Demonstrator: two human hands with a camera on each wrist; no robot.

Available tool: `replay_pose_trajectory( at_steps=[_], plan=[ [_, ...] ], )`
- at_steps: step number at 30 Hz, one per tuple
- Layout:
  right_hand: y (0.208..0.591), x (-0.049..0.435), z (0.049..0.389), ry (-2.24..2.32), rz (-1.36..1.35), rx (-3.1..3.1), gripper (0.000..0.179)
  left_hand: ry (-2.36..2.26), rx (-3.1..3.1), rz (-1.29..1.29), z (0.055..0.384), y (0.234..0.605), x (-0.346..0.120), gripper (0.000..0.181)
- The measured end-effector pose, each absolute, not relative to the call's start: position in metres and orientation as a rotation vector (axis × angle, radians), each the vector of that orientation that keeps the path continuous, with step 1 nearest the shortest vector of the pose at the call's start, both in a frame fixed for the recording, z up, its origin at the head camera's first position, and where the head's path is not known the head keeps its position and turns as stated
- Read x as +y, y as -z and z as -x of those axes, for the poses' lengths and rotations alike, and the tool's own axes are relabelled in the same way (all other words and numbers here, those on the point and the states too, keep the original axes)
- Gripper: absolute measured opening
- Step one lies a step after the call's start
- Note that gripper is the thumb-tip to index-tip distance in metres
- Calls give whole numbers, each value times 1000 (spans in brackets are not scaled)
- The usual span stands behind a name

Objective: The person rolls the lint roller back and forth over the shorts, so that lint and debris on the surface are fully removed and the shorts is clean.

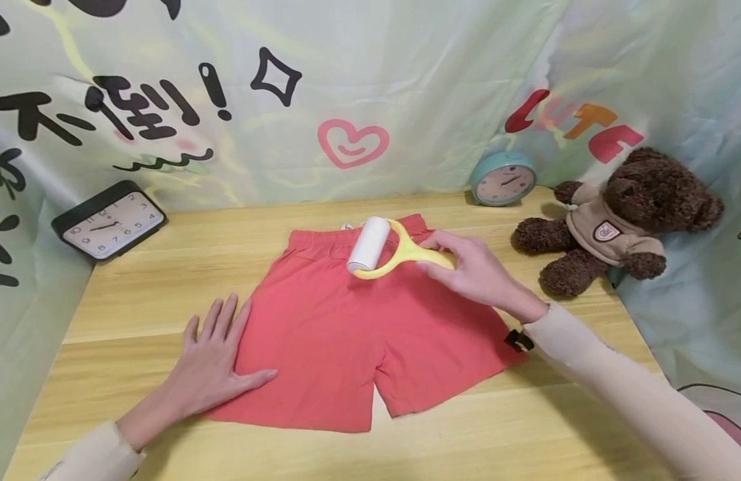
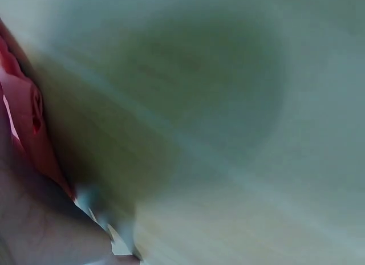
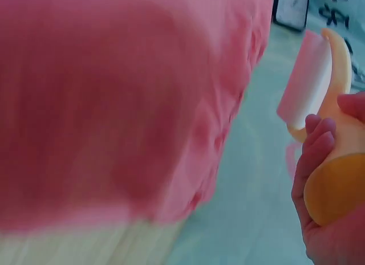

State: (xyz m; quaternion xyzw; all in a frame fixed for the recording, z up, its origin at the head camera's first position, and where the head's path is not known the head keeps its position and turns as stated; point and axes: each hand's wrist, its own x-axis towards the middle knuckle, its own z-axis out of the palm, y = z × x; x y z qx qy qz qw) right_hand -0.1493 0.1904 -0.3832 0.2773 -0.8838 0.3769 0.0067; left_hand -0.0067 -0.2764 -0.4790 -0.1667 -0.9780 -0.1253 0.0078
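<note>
Red shorts (image 1: 322, 334) lie spread on the wooden table, waistband toward the back wall. My right hand (image 1: 472, 267) grips the yellow handle of a lint roller (image 1: 370, 244), whose white roll is over the waistband area. In the right wrist view the fingers (image 3: 316, 142) wrap round the handle of the same lint roller (image 3: 308, 77). My left hand (image 1: 210, 367) rests with fingers spread on the left edge of the shorts, thumb lying on the cloth. The left wrist view is mostly blurred, with part of the left hand (image 2: 40, 225) beside red fabric (image 2: 31, 117).
A black-framed clock (image 1: 111, 224) stands at the table's back left. Toward the back right are a round teal alarm clock (image 1: 504, 179) and a brown teddy bear (image 1: 611, 220) in a beige shirt. A printed cloth (image 1: 430, 80) hangs behind the wooden table (image 1: 135, 300).
</note>
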Motion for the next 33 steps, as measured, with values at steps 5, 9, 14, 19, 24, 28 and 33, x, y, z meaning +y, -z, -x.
replay_pose_trajectory(
  at_steps=[5, 9, 14, 19, 24, 28, 33],
  plan=[
    [389, 157, 144, -1214, -969, -2740, 16, 394, -3036, 513, 0, 481, -278, 130],
    [393, 130, 140, -1243, -1041, -2731, 17, 386, -3033, 506, -5, 482, -281, 132],
    [398, 99, 135, -1263, -1107, -2742, 19, 388, -3029, 497, -10, 484, -283, 132],
    [404, 70, 130, -1240, -1178, -2759, 23, 391, -3003, 495, -14, 485, -286, 132],
    [412, 46, 128, -1184, -1243, -2787, 27, 387, -2997, 498, -16, 486, -288, 133],
    [416, 31, 127, -1125, -1290, -2793, 29, 396, -2986, 499, -18, 486, -290, 133],
    [417, 20, 128, -1091, -1310, -2813, 29, 399, -2966, 509, -19, 488, -292, 134]
  ],
)
